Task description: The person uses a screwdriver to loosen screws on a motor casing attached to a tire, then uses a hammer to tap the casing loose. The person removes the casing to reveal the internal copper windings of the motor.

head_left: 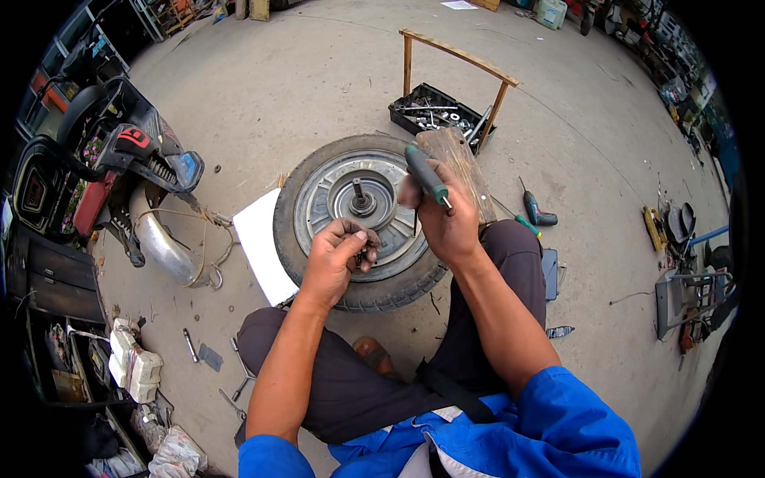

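Note:
A wheel (315, 187) with a tyre and grey metal hub lies flat before me, a threaded axle (358, 195) upright at its centre. My left hand (343, 255) is closed over the wheel's lower middle, its fingers round small dark parts that I cannot make out. My right hand (446, 223), raised to the right of the axle, is closed on a tool with a dark green handle (426, 171); a thin dark shaft shows below the fingers. A white sheet (259, 247) lies at the wheel's left edge, a wooden plank (464, 179) at its right.
A black toolbox (410, 119) sits beyond the wheel beneath a wooden frame (458, 53). A scooter (119, 151) and silver exhaust (171, 251) stand left, bins (56, 358) lower left. A drill (538, 211), a green screwdriver (530, 227) and assorted parts (677, 239) lie right.

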